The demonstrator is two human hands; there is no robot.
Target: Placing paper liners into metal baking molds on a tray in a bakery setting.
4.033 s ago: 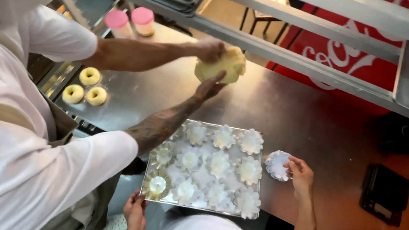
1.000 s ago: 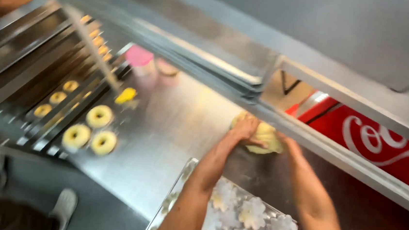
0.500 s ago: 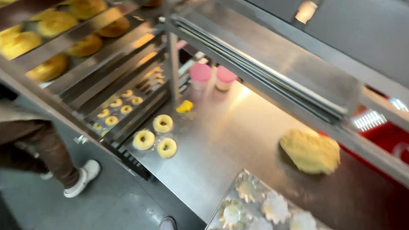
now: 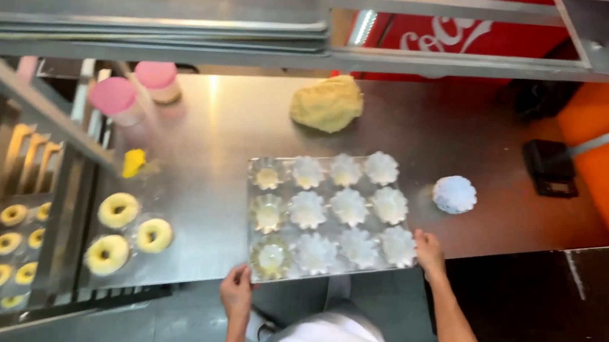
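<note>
Head view: we grip the flat metal baking tray [image 4: 256, 166] of fluted tart moulds, left hand [image 4: 237, 294] grasping its near corner, right hand [image 4: 429, 254] the opposite corner; yellow dough lump [image 4: 326, 103] lies beyond.

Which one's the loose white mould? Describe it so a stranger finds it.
On the steel table, look right of the tray held by the left hand and right hand. The mould sits alone on bare steel, off the tray, unlike the twelve inside it.
</note>
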